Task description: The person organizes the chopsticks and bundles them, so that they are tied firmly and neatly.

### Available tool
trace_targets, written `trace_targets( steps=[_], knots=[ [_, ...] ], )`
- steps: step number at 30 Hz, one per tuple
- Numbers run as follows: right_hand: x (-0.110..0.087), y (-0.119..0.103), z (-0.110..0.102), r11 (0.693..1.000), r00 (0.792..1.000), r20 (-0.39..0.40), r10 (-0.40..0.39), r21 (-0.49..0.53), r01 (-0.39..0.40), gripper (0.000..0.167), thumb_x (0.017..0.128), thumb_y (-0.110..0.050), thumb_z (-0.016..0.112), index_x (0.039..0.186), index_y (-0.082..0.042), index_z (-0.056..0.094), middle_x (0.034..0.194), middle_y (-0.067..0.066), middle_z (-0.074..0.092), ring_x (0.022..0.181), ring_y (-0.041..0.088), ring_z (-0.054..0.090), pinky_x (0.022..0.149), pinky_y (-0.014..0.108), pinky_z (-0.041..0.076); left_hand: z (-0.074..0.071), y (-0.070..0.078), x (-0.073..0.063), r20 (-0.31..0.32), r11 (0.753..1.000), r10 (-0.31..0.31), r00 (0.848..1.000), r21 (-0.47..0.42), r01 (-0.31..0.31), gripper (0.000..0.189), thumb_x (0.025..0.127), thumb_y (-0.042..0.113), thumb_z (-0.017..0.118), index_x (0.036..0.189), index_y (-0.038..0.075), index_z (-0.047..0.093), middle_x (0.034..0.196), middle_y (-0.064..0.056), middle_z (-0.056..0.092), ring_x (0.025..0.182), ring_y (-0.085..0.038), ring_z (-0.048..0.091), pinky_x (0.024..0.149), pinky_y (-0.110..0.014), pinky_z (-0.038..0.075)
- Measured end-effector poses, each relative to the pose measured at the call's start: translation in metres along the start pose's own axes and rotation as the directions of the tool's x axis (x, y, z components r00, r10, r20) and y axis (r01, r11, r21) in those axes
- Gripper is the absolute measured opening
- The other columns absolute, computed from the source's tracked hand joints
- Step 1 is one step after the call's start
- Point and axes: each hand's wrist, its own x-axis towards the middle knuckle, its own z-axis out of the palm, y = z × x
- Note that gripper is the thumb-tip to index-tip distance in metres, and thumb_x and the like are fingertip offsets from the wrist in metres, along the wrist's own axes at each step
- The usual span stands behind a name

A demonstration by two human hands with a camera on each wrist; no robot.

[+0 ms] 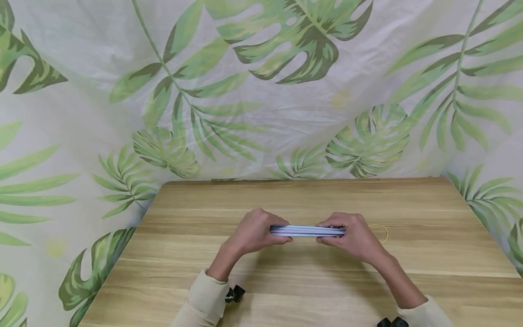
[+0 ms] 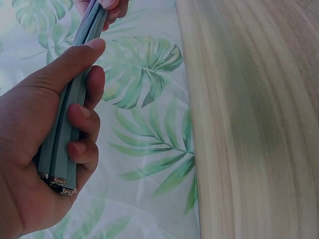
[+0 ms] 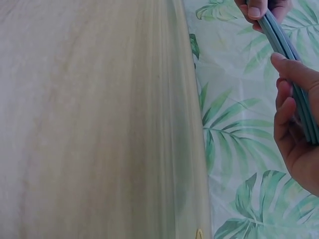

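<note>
A bundle of slim, straight blue-grey strips is held level above the table, between both hands. My left hand grips one end, thumb on one side and fingers curled round the other. At the opposite end, my right hand holds the bundle the same way. In the left wrist view the strips lie side by side, and their ends show small metallic-looking details. The right wrist view has the strips running between the two hands. What the strips are for cannot be told.
A thin yellow loop, like a rubber band, lies on the wooden table just beyond the right hand. Behind and beside the table hangs a leaf-patterned cloth. Dark camera mounts sit at the wrists.
</note>
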Motion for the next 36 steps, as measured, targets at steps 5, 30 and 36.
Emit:
trace_targets(
  steps=[5,30,36],
  knots=[
    [-0.002,0.002,-0.006,0.998,0.998,0.052,0.030,0.044,-0.032,0.021,0.089,-0.020,0.089,0.108,-0.025,0.082,0.091,-0.011,0.076,0.071,0.003,0.062,0.061,0.026,0.055,-0.002,-0.002,-0.001,-0.005,1.000,-0.007,1.000,0.010,0.007,0.020,0.089,0.035,0.090,0.100,0.019,0.085,0.088,0.010,0.080,0.066,0.005,0.056,0.063,-0.016,0.046],
    [-0.013,-0.005,0.005,0.956,0.982,-0.111,0.154,0.267,-0.120,0.029,0.109,-0.015,0.063,0.137,-0.010,0.070,0.130,0.009,0.074,0.120,0.006,0.068,0.095,0.022,0.056,0.004,0.014,0.003,-0.050,0.995,0.000,0.999,0.096,0.004,0.014,0.088,0.029,0.089,0.093,0.019,0.081,0.079,0.012,0.075,0.062,0.002,0.052,0.061,-0.017,0.043],
    [-0.013,-0.005,0.007,0.964,0.979,-0.151,0.136,0.246,-0.096,0.027,0.105,-0.011,0.069,0.132,-0.013,0.074,0.125,0.007,0.075,0.114,0.007,0.071,0.092,0.022,0.058,0.007,0.016,0.004,-0.056,0.995,0.009,0.998,0.102,-0.003,0.013,0.089,0.029,0.088,0.095,0.019,0.082,0.081,0.011,0.077,0.062,0.002,0.054,0.061,-0.017,0.044]
  ],
)
